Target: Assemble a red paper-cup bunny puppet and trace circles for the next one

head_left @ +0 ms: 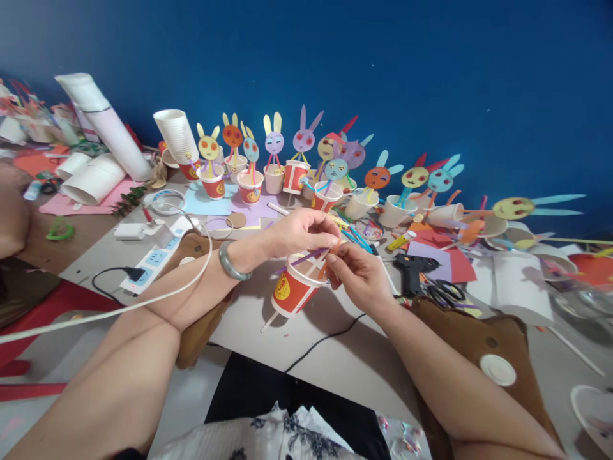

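A red and white paper cup (297, 292) hangs tilted below my hands, above the table. A thin pale stick (268, 322) runs through it, its lower end sticking out of the bottom and its upper part leading up to my fingers. My left hand (309, 231) is closed in a pinch at the top of the stick, by a small orange piece (334, 248). From the other side my right hand (357, 275) pinches this same orange piece, near the cup's rim. A purple strip (306, 256) lies slanted across the cup's mouth. The fingers partly hide the orange piece.
Several paper-cup rabbit figures (297, 176) stand along the blue wall. A black glue gun (416, 271) and scissors (445, 292) lie right. On the left are a power strip (156, 257) and a white cable (143, 310) crossing over my left forearm.
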Motion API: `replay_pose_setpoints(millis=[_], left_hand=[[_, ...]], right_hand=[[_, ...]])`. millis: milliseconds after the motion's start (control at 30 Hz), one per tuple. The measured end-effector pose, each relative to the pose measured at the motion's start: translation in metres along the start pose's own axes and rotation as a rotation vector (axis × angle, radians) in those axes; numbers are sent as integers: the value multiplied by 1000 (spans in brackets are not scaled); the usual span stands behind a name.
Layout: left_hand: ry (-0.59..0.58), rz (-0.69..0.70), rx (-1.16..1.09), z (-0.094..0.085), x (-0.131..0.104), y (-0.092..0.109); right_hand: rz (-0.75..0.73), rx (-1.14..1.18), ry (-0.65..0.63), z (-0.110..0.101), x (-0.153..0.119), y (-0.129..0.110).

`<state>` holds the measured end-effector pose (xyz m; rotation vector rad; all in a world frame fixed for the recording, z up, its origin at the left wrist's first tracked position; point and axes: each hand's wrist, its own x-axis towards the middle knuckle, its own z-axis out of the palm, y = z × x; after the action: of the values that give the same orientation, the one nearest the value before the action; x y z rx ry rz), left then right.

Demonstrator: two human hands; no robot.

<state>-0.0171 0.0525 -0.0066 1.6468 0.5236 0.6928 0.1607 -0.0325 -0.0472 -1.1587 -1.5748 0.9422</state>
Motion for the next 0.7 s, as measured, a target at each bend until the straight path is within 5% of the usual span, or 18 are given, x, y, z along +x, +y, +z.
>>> replay_pose_setpoints(millis=[700], left_hand=[[-21, -16, -27, -3, 1, 0]], right_hand=[[55, 35, 60, 3, 0, -9]])
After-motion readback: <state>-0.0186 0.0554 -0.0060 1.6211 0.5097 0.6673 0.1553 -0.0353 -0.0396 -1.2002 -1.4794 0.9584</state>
